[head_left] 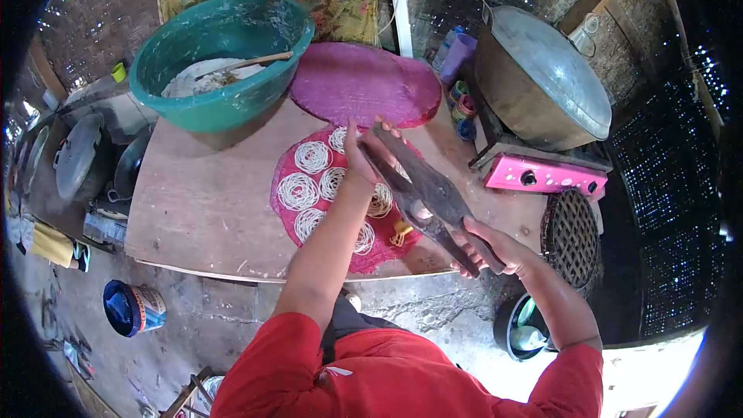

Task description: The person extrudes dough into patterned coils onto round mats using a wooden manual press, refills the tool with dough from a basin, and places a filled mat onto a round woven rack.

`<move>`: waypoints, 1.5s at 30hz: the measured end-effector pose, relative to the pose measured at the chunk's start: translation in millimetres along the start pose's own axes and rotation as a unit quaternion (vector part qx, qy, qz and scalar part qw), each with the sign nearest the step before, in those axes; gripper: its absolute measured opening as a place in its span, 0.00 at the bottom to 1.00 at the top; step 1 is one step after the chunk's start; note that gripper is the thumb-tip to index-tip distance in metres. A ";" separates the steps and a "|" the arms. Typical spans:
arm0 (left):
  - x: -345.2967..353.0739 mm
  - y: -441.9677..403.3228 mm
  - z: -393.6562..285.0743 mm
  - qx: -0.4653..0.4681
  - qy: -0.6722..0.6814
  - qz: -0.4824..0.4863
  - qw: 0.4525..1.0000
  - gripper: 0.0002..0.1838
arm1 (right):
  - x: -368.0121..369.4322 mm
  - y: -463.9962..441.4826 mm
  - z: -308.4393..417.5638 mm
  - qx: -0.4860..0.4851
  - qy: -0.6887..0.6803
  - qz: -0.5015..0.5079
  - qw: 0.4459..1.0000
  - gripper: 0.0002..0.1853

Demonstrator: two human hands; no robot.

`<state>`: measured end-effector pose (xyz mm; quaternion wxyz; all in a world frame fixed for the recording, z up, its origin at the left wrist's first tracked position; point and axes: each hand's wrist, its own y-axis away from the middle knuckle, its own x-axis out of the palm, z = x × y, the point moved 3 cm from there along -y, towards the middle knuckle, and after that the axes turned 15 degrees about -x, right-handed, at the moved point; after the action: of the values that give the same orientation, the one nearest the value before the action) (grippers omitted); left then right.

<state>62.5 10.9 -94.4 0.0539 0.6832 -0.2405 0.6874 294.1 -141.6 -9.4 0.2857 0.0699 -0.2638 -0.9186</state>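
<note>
A dark wooden hinged press [433,193] is held slantwise above the table, its two long arms slightly apart, with something pale between them near the middle. My left hand [361,153] grips its upper end. Around the lower end are the fingers of my right hand [491,248]. Beneath the press lies a pink-red mesh mat [282,201] bearing several round nests of white strands [298,191]. A small yellow object [401,233] rests near the mat's right side, close under the press.
Behind the mat lies a purple oval mat [364,81]. A teal basin [224,112] holds white powder and a wooden stick [255,60]. At right, a large lidded pot [518,85] sits on a pink stove [542,176], with a woven round tray [571,236] nearby.
</note>
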 end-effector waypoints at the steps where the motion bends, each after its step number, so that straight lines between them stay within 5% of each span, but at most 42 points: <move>1: 6.6 -0.1 -7.6 0.001 0.000 0.007 1.000 0.29 | 3.8 -1.1 4.5 -0.008 0.010 0.003 1.000 0.39; 10: 35.1 12.6 4.0 0.024 0.020 -0.061 0.998 0.29 | 11.3 33.9 36.5 0.029 0.020 -0.030 0.999 0.36; 16: 48.9 -1.7 -18.6 0.001 0.023 0.012 1.000 0.30 | 11.0 14.8 34.9 -0.040 0.064 -0.007 0.997 0.35; 24: 47.1 16.0 4.8 0.006 0.020 -0.090 0.996 0.32 | 8.7 39.7 33.2 -0.001 0.015 -0.038 0.999 0.35; 26: 46.0 6.9 8.2 0.024 0.012 -0.118 0.993 0.26 | 1.7 32.7 31.5 -0.016 0.039 -0.031 0.999 0.35; 34: 44.7 10.8 -25.8 -0.014 -0.020 -0.090 0.996 0.31 | 17.3 5.9 18.5 -0.079 0.030 -0.015 0.996 0.33; 39: 39.6 26.8 3.1 0.008 -0.035 -0.207 0.978 0.25 | 16.0 22.6 6.3 -0.027 -0.023 -0.017 0.999 0.32; 45: 7.5 11.7 19.4 0.006 0.007 -0.136 0.991 0.22 | -6.0 24.4 -8.8 -0.031 0.058 -0.009 0.998 0.39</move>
<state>75.0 -9.2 -91.1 0.1444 0.7049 -0.1404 0.6801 313.4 -159.2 -4.3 0.2946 0.1163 -0.2171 -0.9233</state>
